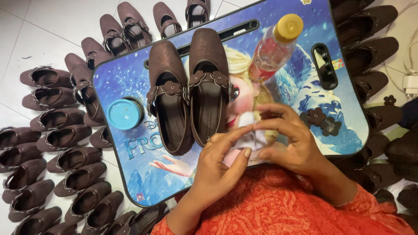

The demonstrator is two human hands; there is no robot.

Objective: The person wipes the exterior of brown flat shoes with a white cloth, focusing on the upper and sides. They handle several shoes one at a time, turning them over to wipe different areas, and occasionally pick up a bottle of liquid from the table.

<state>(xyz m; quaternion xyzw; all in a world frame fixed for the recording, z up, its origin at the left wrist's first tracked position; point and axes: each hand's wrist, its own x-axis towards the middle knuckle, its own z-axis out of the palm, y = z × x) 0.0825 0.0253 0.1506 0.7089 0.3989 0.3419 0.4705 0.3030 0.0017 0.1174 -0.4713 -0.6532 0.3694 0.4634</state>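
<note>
Viewing from the head camera: the left hand [222, 159] and right hand [289, 139] meet fingertip to fingertip, both pinched closed on a small pale object [251, 135], kind indeterminate, held just above the lap tray [130, 78]. Directly ahead of the left hand lies a pair of brown strap shoes [189, 87], matte, with flower trims. Beyond the right hand a clear plastic bottle [275, 45] with yellow cap lies tilted. Right of it sit two loose flower trims [323, 122]. A round blue lid [125, 114] sits far left. Rows of identical shoes [56, 143] flank the tray.
</note>
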